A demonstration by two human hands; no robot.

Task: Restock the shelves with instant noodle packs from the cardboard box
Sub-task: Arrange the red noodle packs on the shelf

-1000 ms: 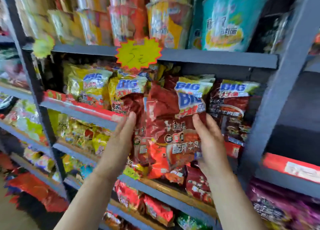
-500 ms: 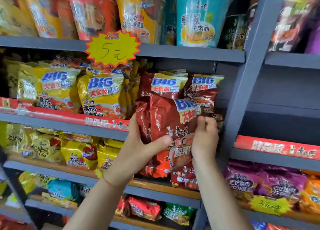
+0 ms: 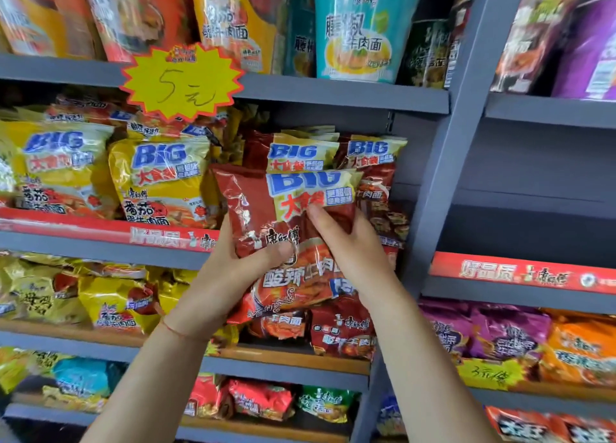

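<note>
Both hands [image 3: 233, 276] [image 3: 346, 242] grip red noodle pack [image 3: 283, 216]; stacked red packs [image 3: 370, 162] behind.

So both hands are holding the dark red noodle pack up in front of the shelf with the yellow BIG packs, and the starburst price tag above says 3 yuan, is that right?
Nearly: the head view shows the price tag reads 5 yuan, not 3. Both the left hand and right hand do hold the dark red noodle pack.

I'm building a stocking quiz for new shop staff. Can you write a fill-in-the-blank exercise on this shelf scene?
1. Both hands hold a dark ____ noodle pack.
2. The star-shaped price tag reads ____ yuan.
3. Left of the held pack stand ____ BIG packs.
4. The teal noodle cup stands on the shelf ____ them.

Missing words: red; 5; yellow; above
</note>
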